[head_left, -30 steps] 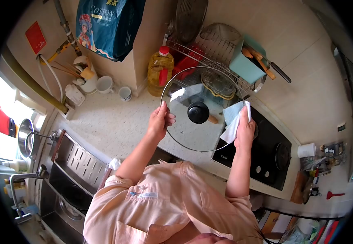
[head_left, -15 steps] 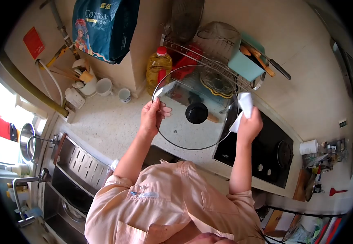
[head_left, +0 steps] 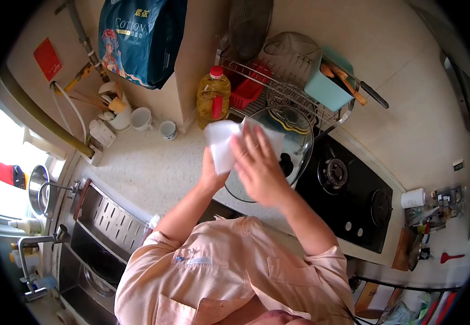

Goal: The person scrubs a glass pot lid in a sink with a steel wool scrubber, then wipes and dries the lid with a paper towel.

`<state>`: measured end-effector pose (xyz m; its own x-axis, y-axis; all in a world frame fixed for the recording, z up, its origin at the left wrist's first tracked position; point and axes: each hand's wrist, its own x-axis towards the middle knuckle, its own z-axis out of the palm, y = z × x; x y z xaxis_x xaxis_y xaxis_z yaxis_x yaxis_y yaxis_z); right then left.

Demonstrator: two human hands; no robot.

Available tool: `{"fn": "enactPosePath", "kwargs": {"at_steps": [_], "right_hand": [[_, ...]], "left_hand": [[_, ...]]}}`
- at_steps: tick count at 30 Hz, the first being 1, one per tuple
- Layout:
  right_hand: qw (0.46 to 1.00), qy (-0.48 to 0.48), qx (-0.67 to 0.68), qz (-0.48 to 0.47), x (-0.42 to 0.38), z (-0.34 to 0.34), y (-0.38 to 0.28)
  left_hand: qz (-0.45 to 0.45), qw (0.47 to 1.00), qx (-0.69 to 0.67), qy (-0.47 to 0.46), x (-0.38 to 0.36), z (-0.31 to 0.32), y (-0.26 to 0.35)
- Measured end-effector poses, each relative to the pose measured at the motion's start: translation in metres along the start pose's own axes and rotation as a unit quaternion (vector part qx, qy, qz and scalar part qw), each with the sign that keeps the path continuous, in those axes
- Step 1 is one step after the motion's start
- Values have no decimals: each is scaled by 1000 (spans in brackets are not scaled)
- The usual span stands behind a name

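Observation:
A glass lid (head_left: 302, 142) with a dark rim and black knob (head_left: 285, 165) is tilted over the counter. My left hand (head_left: 213, 172) is closed at its left rim, its fingers mostly hidden behind white cloth. My right hand (head_left: 261, 172), smeared by motion, lies across the lid with fingers stretched over the white cloth (head_left: 224, 146), which spreads out on both sides of them. Beyond the lid stands a bottle of yellow oil (head_left: 213, 100) with a red cap.
Right of the lid is a black gas hob (head_left: 349, 187). Behind it, a wire rack (head_left: 278, 81) holds a red basket (head_left: 246, 93) and a mint-green box (head_left: 330, 84) of utensils. Cups (head_left: 168, 130) stand left on the counter (head_left: 159, 168); the steel sink (head_left: 110, 216) is lower left.
My right hand has moved left from the lid's right rim with its white cloth, now meeting my left hand. The lid has tilted, and its knob has shifted right.

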<state>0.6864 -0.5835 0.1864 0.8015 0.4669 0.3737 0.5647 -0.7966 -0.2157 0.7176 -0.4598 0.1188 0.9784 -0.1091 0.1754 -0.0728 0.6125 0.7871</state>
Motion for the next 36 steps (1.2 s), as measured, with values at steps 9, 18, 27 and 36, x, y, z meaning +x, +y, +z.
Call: {"fn": "enactPosePath", "kwargs": {"at_steps": [9, 18, 27, 36], "right_hand": [[996, 78, -18, 48, 5, 6, 17], [960, 123, 103, 229, 8, 17, 58], [862, 95, 345, 360, 14, 6, 88], [940, 270, 139, 154, 20, 30, 87]], "left_hand": [[-24, 981, 192, -26, 2, -3, 14], [-13, 978, 208, 1, 1, -1, 22], [24, 969, 243, -25, -3, -5, 27], [26, 967, 251, -20, -8, 3, 31]]}}
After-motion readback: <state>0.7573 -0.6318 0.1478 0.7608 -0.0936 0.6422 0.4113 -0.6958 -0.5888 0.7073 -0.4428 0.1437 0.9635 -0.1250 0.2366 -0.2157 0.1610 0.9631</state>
